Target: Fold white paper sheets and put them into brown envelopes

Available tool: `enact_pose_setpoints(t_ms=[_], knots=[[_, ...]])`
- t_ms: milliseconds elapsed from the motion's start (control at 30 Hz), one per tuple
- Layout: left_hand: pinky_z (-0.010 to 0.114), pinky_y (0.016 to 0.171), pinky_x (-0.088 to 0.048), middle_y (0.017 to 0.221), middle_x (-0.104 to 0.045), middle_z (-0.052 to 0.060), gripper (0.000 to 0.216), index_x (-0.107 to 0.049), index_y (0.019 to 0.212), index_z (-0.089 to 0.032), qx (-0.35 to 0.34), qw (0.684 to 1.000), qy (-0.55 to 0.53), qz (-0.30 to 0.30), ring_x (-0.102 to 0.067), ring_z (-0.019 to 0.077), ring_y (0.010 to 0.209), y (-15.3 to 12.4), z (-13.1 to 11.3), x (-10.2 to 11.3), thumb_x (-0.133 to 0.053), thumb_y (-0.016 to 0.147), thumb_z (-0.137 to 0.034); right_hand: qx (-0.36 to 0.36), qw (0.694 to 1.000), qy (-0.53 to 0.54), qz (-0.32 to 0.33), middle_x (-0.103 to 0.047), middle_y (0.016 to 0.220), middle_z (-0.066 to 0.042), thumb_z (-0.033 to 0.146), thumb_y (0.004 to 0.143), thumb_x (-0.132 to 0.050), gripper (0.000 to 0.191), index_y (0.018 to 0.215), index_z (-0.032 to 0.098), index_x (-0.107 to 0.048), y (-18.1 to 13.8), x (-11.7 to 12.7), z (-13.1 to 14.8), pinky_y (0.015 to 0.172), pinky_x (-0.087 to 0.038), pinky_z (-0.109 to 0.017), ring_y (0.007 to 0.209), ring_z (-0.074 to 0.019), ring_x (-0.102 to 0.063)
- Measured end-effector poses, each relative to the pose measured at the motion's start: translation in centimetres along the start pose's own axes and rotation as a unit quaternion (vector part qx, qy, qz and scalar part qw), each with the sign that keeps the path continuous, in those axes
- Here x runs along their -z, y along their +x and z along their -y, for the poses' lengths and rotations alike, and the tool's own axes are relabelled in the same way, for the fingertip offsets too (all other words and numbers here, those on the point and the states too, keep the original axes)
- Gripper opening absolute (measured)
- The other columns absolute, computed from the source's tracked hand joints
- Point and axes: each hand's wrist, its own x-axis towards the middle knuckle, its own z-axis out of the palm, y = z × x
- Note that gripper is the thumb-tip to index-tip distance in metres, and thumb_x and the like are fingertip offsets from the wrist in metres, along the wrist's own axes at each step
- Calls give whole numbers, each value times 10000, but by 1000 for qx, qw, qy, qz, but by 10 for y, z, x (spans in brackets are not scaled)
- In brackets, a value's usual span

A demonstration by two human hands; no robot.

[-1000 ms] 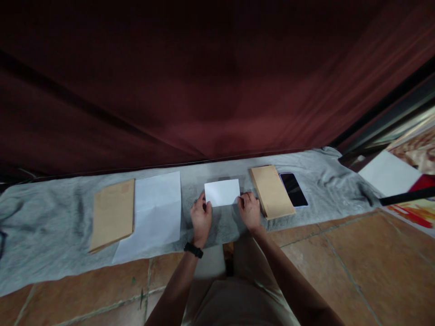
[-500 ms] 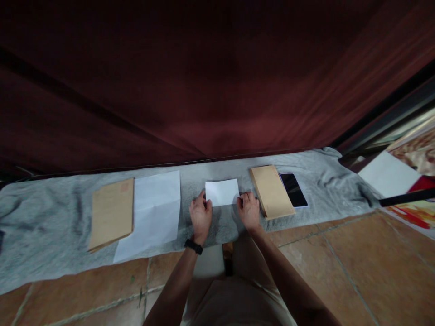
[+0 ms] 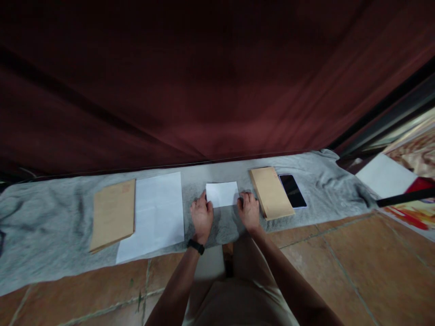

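A small folded sheet of white paper lies on the grey cloth in front of me, between my two hands. At its left edge is my left hand, thumb and index finger closed about the lower left corner; a black band circles that wrist. My right hand has curled fingers and holds the lower right corner with the thumb side. Just right of it rests a stack of brown envelopes. To the left, a large white sheet lies partly under another stack of brown envelopes.
A phone with a dark screen lies beside the right envelopes. The grey cloth covers a long narrow surface against a dark red hanging fabric. Tiled floor is below. Printed sheets and a black bar are at far right.
The hands and the folded paper stay almost in place. The large white sheet's right edge lies slightly farther right and looks flatter. The view has shifted a little.
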Motion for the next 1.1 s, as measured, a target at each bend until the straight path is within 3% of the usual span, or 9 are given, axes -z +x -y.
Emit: enact_pose_setpoints(t_ms=[133, 333, 500, 767, 1100], knots=[[438, 906, -466, 1016, -714, 112, 458, -560, 1389, -161, -7, 1000, -14, -7, -611, 303, 970, 0, 2, -2, -510, 940, -238, 44, 999, 24, 5, -574, 1391, -165, 221, 1021, -472, 320, 1315, 159, -583, -5, 1, 8, 986, -447, -446, 1196, -283, -558], [452, 907, -462, 1010, -715, 119, 458, -559, 1391, -147, -15, 1000, -18, -13, -608, 309, 969, 0, 6, -6, -495, 948, -245, 147, 986, 56, 50, -471, 1564, -137, 230, 1040, -423, 430, 1443, 122, -531, -4, -11, 45, 1172, -363, -452, 1433, -271, -425], [444, 909, -459, 1018, -715, 115, 474, -548, 1405, -157, -14, 1000, -22, -14, -614, 302, 972, 0, 6, -6, -499, 938, -215, 132, 988, 41, 71, -465, 1579, -130, 272, 1060, -417, 455, 1483, 132, -510, 4, -27, 66, 1224, -302, -470, 1481, -265, -391], [438, 927, -452, 1029, -713, 116, 495, -527, 1427, -161, 1, 1000, -18, -7, -609, 299, 1002, 0, 7, -8, -506, 937, -232, 98, 993, 10, 57, -440, 1594, -131, 329, 1061, -446, 476, 1508, 172, -494, 4, -37, 70, 1217, -297, -507, 1476, -291, -402], [432, 933, -447, 1059, -712, 119, 500, -505, 1438, -147, 12, 1000, 3, 0, -605, 300, 1022, -1, 0, -3, -473, 946, -233, 73, 997, -35, 18, -403, 1604, -180, 365, 1070, -431, 543, 1552, 117, -417, 2, -35, 45, 1213, -284, -532, 1486, -313, -381]])
